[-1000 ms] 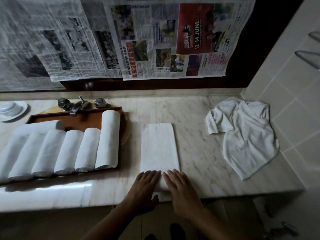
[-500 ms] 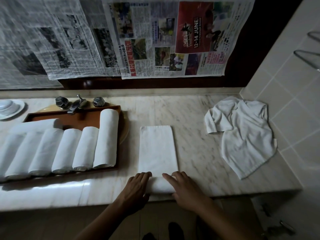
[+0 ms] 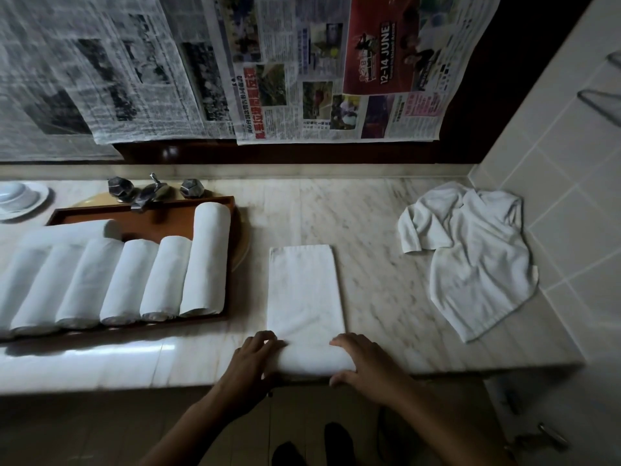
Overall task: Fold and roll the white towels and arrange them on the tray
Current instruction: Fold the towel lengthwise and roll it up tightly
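Both hands, left (image 3: 250, 363) and right (image 3: 364, 364), curl around the folded towel's (image 3: 304, 287) rolled end.

Towels laid out along a counter (image 3: 386, 297).
Rolled towels (image 3: 168, 277) are lined up side by side in the tray (image 3: 208, 199) at the left, behind which the faucet (image 3: 149, 194) is set. The folded towel (image 3: 304, 287) is laid right of the tray, its near end held by the left hand (image 3: 250, 361) and right hand (image 3: 366, 363); a loose towel (image 3: 477, 260) is left far right.

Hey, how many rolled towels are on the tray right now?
7 rolled towels on the tray: six side by side in a row, one crosswise behind them. The leftmost is cut off; more may be hidden left.
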{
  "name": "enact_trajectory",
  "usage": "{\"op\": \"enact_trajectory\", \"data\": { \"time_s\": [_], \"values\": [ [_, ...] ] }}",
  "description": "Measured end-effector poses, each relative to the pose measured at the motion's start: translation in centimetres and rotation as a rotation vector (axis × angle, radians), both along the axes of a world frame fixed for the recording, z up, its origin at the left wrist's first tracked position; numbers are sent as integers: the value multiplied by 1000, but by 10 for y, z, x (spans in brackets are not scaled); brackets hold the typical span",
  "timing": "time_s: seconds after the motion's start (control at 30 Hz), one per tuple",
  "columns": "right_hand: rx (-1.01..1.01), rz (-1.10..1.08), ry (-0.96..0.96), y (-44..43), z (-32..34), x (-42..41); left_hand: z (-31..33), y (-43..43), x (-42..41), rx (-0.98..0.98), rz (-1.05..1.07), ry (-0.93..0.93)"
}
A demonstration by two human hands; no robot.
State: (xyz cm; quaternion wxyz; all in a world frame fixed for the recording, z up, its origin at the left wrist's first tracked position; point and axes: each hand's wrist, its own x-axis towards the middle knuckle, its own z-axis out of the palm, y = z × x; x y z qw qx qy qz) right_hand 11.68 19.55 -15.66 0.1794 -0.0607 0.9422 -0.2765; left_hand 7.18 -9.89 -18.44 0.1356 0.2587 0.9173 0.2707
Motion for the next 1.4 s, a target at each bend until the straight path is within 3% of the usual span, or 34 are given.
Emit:
{"op": "enact_trajectory", "data": {
  "time_s": [0.23,0.4,0.57,0.93,1.1,1.4],
  "values": [
    [-67,-10,39,6,-6,-7,1,1,-3,14,76,-96],
    [-106,-84,36,5,-6,-9,9,5,0,220,248,-230],
    [-131,-148,49,2,-8,-15,17,10,-1,243,362,-284],
    [-361,-588,148,-15,-14,-12,29,20,-7,247,526,-367],
    [-351,-474,175,-10,-19,-13,32,22,-6,225,532,-342],
    [-285,-375,56,-5,-17,-37,37,27,-7,186,550,-294]
  ]
}}
